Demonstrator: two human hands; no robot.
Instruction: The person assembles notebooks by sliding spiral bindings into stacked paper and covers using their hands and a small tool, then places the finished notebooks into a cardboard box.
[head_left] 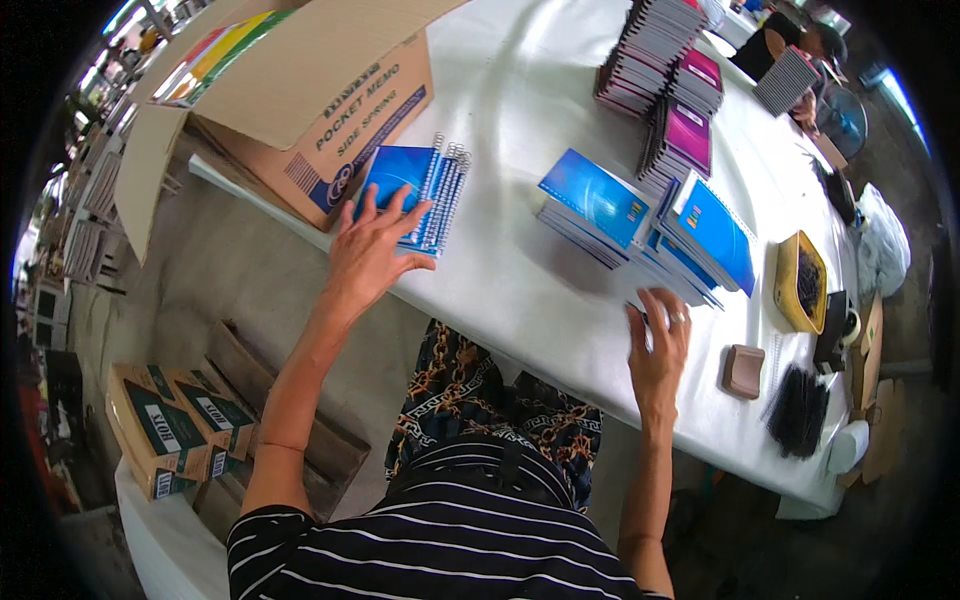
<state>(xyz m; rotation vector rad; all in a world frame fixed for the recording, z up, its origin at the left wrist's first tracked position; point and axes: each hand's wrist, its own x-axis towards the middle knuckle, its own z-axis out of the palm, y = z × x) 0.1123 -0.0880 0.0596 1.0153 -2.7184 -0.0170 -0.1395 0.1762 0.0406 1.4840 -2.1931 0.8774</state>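
Fingers spread, my left hand [372, 248] lies on a stack of blue spiral-bound notebooks [432, 205] near the table's front edge. Their wire coils face right. My right hand [660, 345], with a ring on one finger, is above the front of the table. Its thumb and fingers are drawn together around a small dark thing, too small to name. Just beyond it sit a pile of blue covered booklets [595, 200] and a second, fanned pile of blue booklets [710, 230]; no coils show on the first.
An open cardboard box [370, 120] stands at the left. Tall stacks of magenta spiral notebooks [683, 135] rise at the back. On the right are a yellow tray [783, 285], a brown block [743, 371] and black wires [798, 412]. A person [775, 50] works at the far right.
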